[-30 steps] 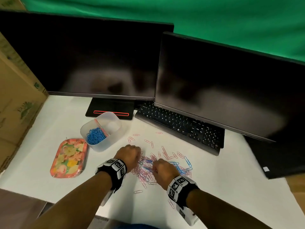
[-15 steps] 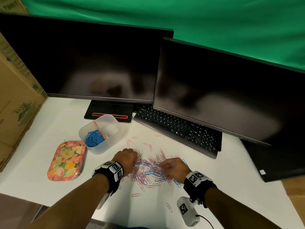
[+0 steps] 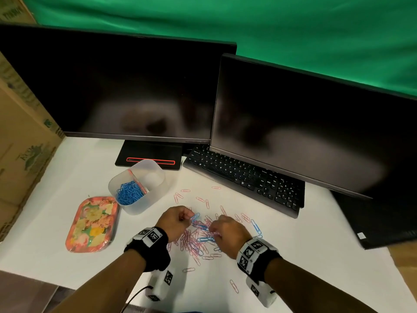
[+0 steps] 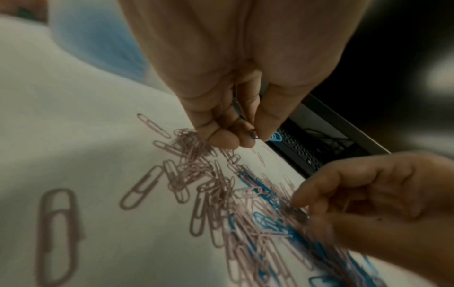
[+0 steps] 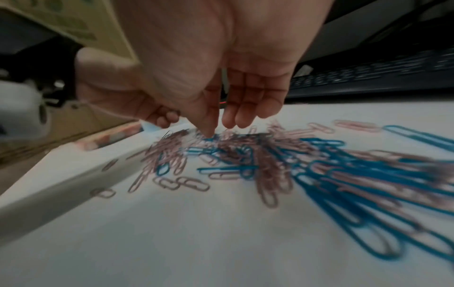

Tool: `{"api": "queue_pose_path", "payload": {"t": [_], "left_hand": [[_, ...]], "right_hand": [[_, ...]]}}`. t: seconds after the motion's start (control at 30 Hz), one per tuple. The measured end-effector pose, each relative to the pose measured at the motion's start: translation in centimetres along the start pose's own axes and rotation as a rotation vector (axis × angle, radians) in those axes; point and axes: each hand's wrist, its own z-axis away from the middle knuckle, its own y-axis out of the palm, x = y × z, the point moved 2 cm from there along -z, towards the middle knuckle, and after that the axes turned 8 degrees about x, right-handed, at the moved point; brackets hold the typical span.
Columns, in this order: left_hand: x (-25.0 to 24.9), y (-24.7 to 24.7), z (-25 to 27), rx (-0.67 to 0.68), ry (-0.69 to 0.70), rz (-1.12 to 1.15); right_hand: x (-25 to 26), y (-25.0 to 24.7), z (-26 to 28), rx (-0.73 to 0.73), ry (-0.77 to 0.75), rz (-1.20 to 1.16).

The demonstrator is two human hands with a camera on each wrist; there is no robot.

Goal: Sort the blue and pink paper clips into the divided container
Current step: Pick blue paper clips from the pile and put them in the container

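Observation:
A mixed pile of pink and blue paper clips (image 3: 198, 236) lies on the white table. My left hand (image 3: 178, 220) sits at the pile's left edge, its curled fingers pinching a blue clip (image 3: 195, 216), which also shows at the fingertips (image 4: 276, 136). My right hand (image 3: 225, 231) hovers over the pile's right side; its thumb tip (image 5: 209, 134) touches the clips and the fingers hang nearly straight, holding nothing I can see. The translucent divided container (image 3: 144, 206) stands to the upper left, with blue clips (image 3: 129, 193) heaped in its near compartment.
A floral tray (image 3: 92, 224) lies left of the container. A black keyboard (image 3: 243, 177) and two dark monitors stand behind the pile, with a monitor base (image 3: 149, 154) beside the container. A cardboard box (image 3: 22, 154) walls the left side. Stray pink clips (image 3: 234, 285) lie near the front edge.
My right hand slid right, then came back left onto the pile. A blue clip now shows at my left fingertips; that hand has hardly shifted.

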Motion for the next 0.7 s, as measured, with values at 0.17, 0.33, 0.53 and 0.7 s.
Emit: {"api": "queue_pose_path", "payload": {"t": [0.17,0.33,0.53,0.7], "left_hand": [[-0.2,-0.2,0.5,-0.002,-0.024,0.211],[-0.4,-0.6,1.0,0.073,-0.034,0.353],[-1.3,-0.2,1.2,0.038,-0.054,0.403],[-2.0,0.0,1.5,-0.006,-0.062,0.445]], "right_hand": [[2.1,1.0,-1.0,0.068,-0.048,0.179],[2.2,1.0,-1.3,0.080,-0.026,0.247],[2.1,1.0,-1.1,0.085,-0.088,0.214],[2.5,1.3,-1.5,0.082,-0.054,0.216]]}}
